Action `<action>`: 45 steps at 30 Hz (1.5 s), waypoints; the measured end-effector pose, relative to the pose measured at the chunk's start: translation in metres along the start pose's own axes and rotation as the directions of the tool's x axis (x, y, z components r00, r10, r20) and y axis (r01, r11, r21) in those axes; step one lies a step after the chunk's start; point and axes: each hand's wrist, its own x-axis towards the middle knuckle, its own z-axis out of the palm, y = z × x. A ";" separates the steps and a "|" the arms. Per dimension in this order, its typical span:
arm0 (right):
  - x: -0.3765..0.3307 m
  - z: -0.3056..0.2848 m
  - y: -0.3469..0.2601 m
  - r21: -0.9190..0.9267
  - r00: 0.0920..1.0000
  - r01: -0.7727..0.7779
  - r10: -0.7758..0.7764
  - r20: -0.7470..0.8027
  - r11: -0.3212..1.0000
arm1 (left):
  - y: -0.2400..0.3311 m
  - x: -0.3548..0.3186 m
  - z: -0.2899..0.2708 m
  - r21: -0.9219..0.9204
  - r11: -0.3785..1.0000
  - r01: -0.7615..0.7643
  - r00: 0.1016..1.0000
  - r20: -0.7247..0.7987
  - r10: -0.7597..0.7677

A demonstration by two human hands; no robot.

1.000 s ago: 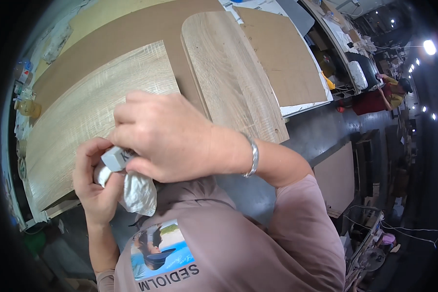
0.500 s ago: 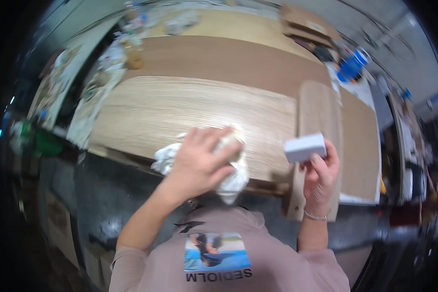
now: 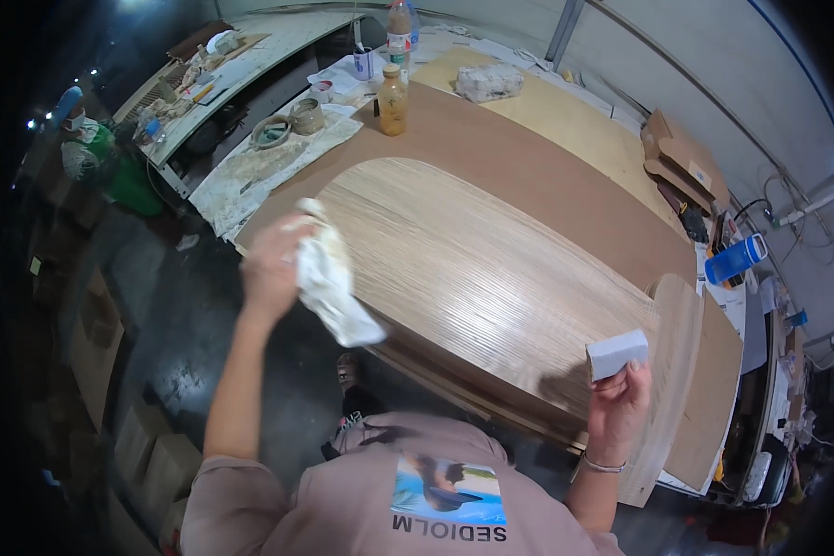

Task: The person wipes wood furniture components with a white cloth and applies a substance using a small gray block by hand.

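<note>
A wood-grain panel point(image 3: 473, 269) with a rounded far-left end lies on the brown-covered table in front of me. My left hand point(image 3: 273, 267) grips a stained white cloth point(image 3: 329, 287) beside the panel's left edge; the cloth dangles down past that edge. At the panel's right part, my right hand point(image 3: 618, 403) pinches a small pale grey-white block point(image 3: 618, 354), which looks like a sanding block, held up above the surface. A second wooden piece with a rounded end point(image 3: 672, 361) lies against the panel's right end.
A bottle of amber liquid point(image 3: 392, 102), small pots point(image 3: 306, 117) and a mug point(image 3: 362, 63) stand at the far left. Cardboard boxes point(image 3: 681, 157) and a blue bottle point(image 3: 735, 259) are at the right. Another person in a green apron point(image 3: 130, 181) is far left.
My left hand has lifted the cloth off the panel's front area and swung it to the left edge. The view has turned left; my right hand still holds the block.
</note>
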 end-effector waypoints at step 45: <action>0.104 0.405 0.249 -0.668 0.859 0.128 0.254 0.444 0.733 | -0.378 0.083 0.064 -0.232 0.809 0.539 0.835 0.275 -0.477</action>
